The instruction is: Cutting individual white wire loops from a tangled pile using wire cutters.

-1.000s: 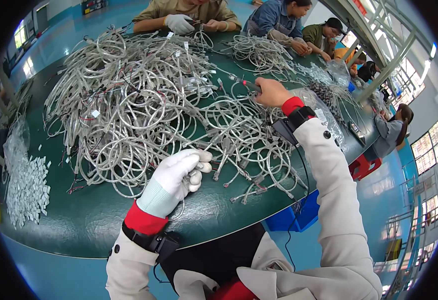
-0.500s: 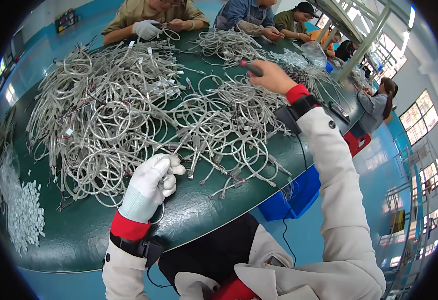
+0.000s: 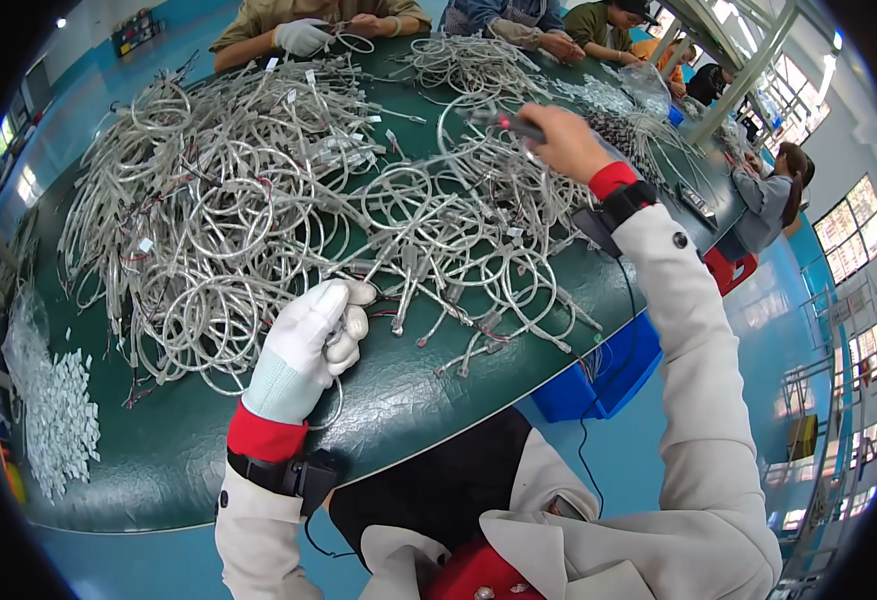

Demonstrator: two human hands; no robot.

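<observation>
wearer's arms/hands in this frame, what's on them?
Left hand: white fabric glove with a pale knit cuff. Right hand: bare, no glove. Both arms: cream jacket sleeves with red inner cuffs showing, and a black strap-on wrist device on each wrist; a thin black cable runs down from the right one.

Glossy grey plastic-sheathed cables (image 3: 258,210), matt green tabletop (image 3: 398,400).

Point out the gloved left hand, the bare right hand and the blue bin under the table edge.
left hand (image 3: 308,345), head view, on the back of the white glove.
right hand (image 3: 563,140), head view, on the knuckles.
blue bin (image 3: 598,375), head view, on its outer side wall.
</observation>
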